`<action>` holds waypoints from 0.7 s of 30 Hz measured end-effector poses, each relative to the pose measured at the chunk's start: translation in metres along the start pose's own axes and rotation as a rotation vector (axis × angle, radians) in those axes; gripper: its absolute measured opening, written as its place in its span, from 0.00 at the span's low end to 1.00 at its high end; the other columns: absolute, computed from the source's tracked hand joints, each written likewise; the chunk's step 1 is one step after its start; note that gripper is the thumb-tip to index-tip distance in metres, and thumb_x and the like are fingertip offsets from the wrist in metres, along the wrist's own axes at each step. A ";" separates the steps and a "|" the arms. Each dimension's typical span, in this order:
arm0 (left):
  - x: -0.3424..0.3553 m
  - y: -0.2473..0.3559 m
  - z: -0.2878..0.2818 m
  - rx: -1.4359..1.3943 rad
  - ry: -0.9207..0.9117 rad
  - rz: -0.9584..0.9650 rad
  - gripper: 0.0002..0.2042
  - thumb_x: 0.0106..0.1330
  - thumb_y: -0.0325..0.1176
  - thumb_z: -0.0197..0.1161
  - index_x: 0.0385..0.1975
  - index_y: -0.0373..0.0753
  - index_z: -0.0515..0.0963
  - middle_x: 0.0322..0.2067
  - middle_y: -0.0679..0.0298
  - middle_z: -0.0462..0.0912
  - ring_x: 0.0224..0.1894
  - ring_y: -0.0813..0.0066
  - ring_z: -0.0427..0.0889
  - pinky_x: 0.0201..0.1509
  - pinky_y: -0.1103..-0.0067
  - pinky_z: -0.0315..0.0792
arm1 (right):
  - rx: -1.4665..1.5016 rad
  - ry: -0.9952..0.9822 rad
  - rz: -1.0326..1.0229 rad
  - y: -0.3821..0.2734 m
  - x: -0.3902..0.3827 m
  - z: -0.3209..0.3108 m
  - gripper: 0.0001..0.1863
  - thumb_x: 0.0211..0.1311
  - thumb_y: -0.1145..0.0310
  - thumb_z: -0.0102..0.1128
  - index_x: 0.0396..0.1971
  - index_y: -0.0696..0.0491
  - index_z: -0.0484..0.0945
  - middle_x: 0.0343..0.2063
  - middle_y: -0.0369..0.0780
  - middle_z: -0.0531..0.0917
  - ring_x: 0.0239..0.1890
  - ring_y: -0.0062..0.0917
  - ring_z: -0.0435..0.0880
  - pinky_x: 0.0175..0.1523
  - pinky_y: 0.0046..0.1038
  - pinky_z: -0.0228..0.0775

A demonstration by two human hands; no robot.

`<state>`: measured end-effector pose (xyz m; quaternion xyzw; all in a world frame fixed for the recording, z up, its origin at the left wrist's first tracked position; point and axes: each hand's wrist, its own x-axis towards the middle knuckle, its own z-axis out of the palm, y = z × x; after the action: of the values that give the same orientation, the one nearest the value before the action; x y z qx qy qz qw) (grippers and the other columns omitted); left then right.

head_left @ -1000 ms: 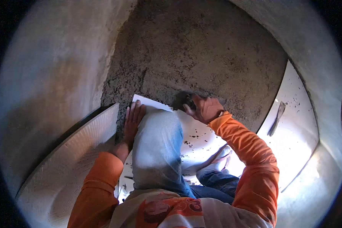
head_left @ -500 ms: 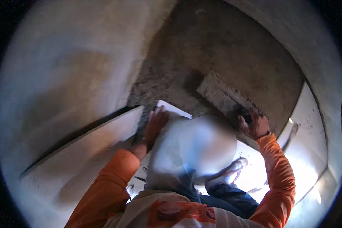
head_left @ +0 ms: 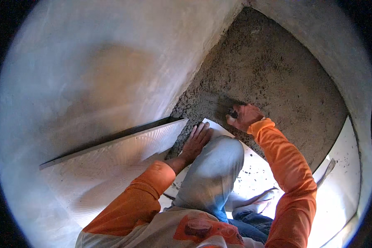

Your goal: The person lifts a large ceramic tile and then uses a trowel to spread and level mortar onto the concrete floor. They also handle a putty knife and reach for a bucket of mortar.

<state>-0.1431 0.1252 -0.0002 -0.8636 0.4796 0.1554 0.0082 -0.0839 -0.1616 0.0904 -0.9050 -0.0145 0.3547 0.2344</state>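
My right hand (head_left: 248,116) is closed round the dark handle of a plasterer's float (head_left: 233,113) over the grey mortar bed (head_left: 273,70). The float's blade is hard to tell from the mortar around it; the earlier head picture shows it as a long, mortar-caked rectangle. My left hand (head_left: 196,142) lies with its fingers stretched out near the corner of a white floor tile (head_left: 211,125), beside my raised knee. Along its far edge this tile meets the rough mortar.
At left a pale ribbed tile (head_left: 124,161) leans on its edge against the plastered wall (head_left: 82,62). More white tiles (head_left: 343,165) lie at right, a thin stick-like tool (head_left: 326,171) on them. Dark crumbs speckle the tile (head_left: 252,171) by my sandalled foot.
My right hand and the float have moved left and farther away over the mortar. My left hand still lies at the tile corner. The whole view has shifted, showing more mortar at the far corner.
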 end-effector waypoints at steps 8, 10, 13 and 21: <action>0.003 0.004 -0.004 0.145 -0.021 0.011 0.28 0.59 0.28 0.45 0.63 0.40 0.55 0.66 0.51 0.48 0.69 0.54 0.45 0.70 0.61 0.42 | -0.087 0.243 0.037 0.053 -0.045 0.003 0.33 0.52 0.38 0.50 0.46 0.53 0.76 0.36 0.52 0.81 0.39 0.45 0.80 0.48 0.40 0.72; 0.001 0.001 0.007 -0.040 0.087 -0.021 0.28 0.59 0.29 0.45 0.63 0.39 0.54 0.66 0.52 0.47 0.69 0.55 0.45 0.70 0.61 0.41 | -0.051 0.204 0.121 0.063 -0.068 0.000 0.32 0.51 0.39 0.52 0.44 0.53 0.77 0.34 0.52 0.81 0.36 0.45 0.81 0.44 0.40 0.74; 0.001 0.002 0.003 -0.014 0.059 -0.025 0.28 0.59 0.30 0.46 0.63 0.38 0.54 0.67 0.53 0.46 0.69 0.55 0.45 0.70 0.61 0.41 | -0.033 0.337 0.113 0.075 -0.101 0.010 0.30 0.50 0.42 0.55 0.36 0.57 0.77 0.24 0.50 0.81 0.26 0.41 0.81 0.35 0.36 0.74; 0.008 -0.013 0.013 -0.154 0.309 0.035 0.26 0.58 0.26 0.48 0.60 0.40 0.61 0.62 0.56 0.59 0.63 0.52 0.59 0.66 0.58 0.50 | -0.078 0.657 -0.018 0.124 -0.230 0.053 0.19 0.47 0.56 0.65 0.30 0.57 0.76 0.20 0.45 0.79 0.23 0.37 0.80 0.30 0.36 0.72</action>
<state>-0.1319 0.1274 -0.0167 -0.8667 0.4768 0.0574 -0.1347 -0.3071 -0.2947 0.1486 -0.9791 0.0402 0.0407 0.1949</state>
